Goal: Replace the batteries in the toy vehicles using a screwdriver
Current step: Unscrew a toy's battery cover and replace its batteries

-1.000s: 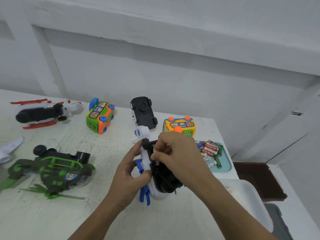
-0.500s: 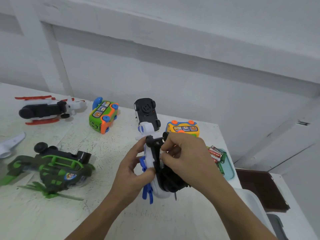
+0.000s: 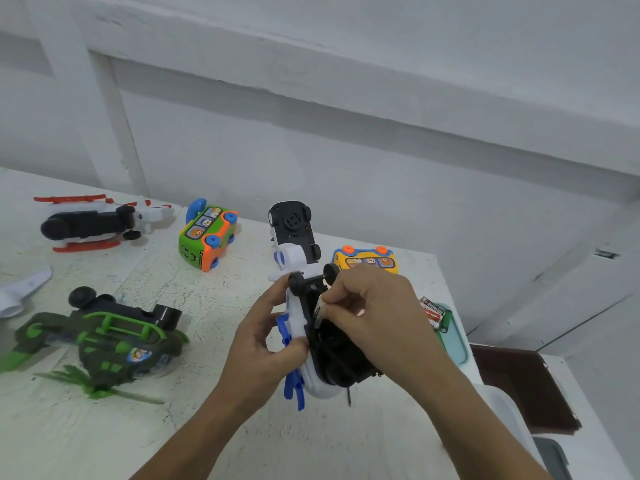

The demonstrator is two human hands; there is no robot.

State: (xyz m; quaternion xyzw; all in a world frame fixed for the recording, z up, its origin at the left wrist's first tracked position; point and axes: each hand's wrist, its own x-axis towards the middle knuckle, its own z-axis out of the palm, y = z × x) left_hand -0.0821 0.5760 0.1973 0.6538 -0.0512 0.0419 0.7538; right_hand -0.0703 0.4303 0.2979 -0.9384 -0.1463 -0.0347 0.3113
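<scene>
I hold a white and blue toy helicopter [image 3: 300,327] upside down above the table, its black underside facing me. My left hand [image 3: 266,341] grips its white side by the blue rotor blades. My right hand [image 3: 374,313] pinches a battery [image 3: 318,311] at the open black underside. A thin dark screwdriver tip [image 3: 348,396] pokes out below the toy. More batteries [image 3: 433,311] lie on a pale green tray [image 3: 457,344] to the right, partly hidden by my right hand.
On the table lie a dark green helicopter [image 3: 104,337], a red and white helicopter [image 3: 93,223], a green and orange bus [image 3: 207,233], an upturned black car [image 3: 294,230] and a yellow bus [image 3: 367,259]. A brown box [image 3: 519,386] and a white container [image 3: 502,410] sit at right.
The view has tilted so the table sits lower in frame. My right fingers have shifted on the toy's underside, and a battery now shows between them. The left hand keeps its grip.
</scene>
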